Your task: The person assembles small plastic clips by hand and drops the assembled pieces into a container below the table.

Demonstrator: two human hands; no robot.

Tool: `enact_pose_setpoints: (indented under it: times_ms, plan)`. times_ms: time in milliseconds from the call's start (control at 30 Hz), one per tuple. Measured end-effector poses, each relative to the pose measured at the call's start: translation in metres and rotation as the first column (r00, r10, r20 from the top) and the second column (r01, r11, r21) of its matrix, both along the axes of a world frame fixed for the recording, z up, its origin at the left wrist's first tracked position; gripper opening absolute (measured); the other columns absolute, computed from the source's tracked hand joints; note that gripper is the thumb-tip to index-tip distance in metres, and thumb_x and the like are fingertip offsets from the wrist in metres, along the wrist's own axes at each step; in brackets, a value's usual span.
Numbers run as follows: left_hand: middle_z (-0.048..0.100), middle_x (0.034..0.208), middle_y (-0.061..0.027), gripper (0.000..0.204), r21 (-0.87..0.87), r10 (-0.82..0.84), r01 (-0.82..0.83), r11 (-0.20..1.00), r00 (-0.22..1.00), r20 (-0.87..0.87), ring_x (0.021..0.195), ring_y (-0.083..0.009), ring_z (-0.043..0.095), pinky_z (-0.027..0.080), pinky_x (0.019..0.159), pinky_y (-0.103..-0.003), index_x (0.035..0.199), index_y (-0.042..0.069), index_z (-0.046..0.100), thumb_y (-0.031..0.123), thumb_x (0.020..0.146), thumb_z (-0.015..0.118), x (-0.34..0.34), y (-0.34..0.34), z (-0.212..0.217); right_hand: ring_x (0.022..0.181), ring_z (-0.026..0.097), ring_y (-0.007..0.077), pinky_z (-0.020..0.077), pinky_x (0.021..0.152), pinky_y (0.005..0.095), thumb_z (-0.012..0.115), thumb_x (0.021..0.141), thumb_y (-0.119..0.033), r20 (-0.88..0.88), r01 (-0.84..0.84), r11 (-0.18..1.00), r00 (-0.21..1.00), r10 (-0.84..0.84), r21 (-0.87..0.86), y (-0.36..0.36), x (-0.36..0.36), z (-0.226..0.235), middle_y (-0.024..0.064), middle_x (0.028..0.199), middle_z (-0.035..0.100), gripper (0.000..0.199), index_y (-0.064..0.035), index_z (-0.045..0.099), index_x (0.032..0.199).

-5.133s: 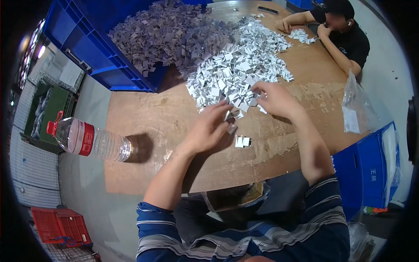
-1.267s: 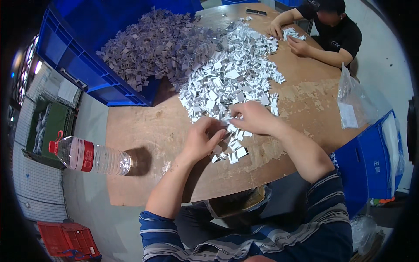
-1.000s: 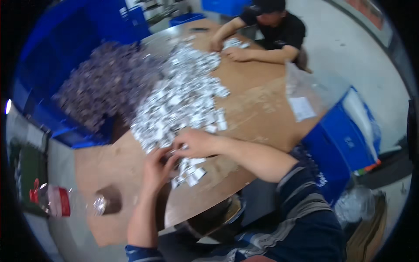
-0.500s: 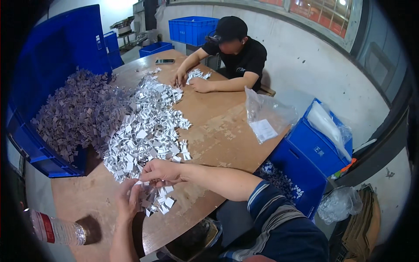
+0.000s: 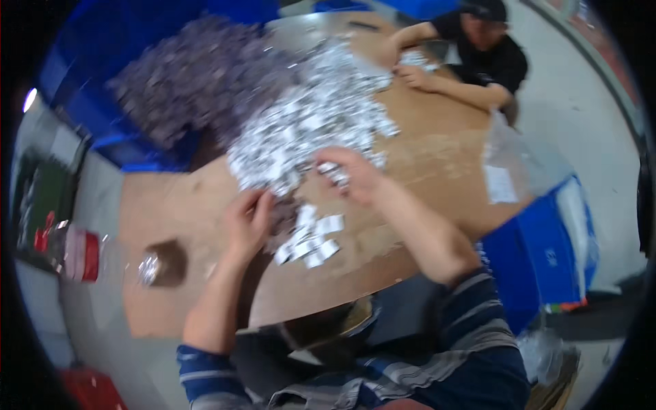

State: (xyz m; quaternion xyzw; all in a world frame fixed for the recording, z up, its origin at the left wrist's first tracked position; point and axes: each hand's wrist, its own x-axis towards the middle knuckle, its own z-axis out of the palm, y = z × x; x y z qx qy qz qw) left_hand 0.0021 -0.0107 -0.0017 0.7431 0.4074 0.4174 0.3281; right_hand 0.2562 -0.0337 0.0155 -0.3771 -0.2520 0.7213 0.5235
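Note:
A large heap of small flat silvery pieces lies in the middle of the wooden table; their exact kind is too blurred to tell. At the heap's near edge, my right hand is curled round several of the silvery pieces. My left hand is to its left, thumb and forefinger drawn together; what is between them, if anything, cannot be made out. Between and nearer than my hands is a small loose group of silvery pieces.
A tipped blue crate at the far left spills greyish pieces. A red-labelled clear bottle stands left. Across the table, a co-worker handles pieces. A clear bag and blue crates are at right.
My view has swung, so the scene sits further right and higher. My hands were together over the small group; now they are apart, the right one holding pieces at the heap's edge.

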Motion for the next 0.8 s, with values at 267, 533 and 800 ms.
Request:
enact_pose_setpoints:
  times_ms: [267,533,800]
  plan:
    - [0.067,0.076,-0.0055,0.014,-0.089,0.082,-0.087,0.992,0.995,-0.057,0.063,-0.0132,0.057,0.048,0.059,-0.026,0.100,0.000,0.072,0.011,0.091,0.072,-0.008,0.007,0.001,0.066,0.061,0.0188,0.0464,0.055,0.0301,0.068,0.091,-0.018,0.653,-0.090,0.923,0.732,-0.193,0.373,-0.005,-0.015,-0.021,0.0086,0.087,0.071,0.016,-0.0034,0.071,0.096]
    - [0.065,0.075,-0.0045,0.016,0.015,-0.061,0.066,0.998,0.974,-0.217,0.064,-0.0123,0.056,0.047,0.059,-0.025,0.098,0.000,0.072,0.012,0.088,0.075,-0.001,0.004,-0.012,0.081,0.066,0.0298,0.0528,0.079,0.0386,0.067,0.085,-0.019,0.938,-0.427,0.838,0.213,-0.273,0.341,-0.009,-0.032,-0.020,0.0067,0.092,0.074,0.021,-0.0057,0.074,0.099]
    - [0.062,0.074,-0.0034,0.011,-0.066,-0.180,0.170,0.983,0.961,-0.210,0.064,-0.0132,0.054,0.047,0.060,-0.026,0.090,0.001,0.069,0.010,0.086,0.074,0.004,0.003,-0.005,0.079,0.066,0.0237,0.0526,0.076,0.0332,0.070,0.085,-0.016,0.917,-0.555,0.731,0.203,-0.343,0.397,-0.008,-0.028,-0.023,0.0076,0.083,0.070,0.015,-0.0040,0.072,0.094]
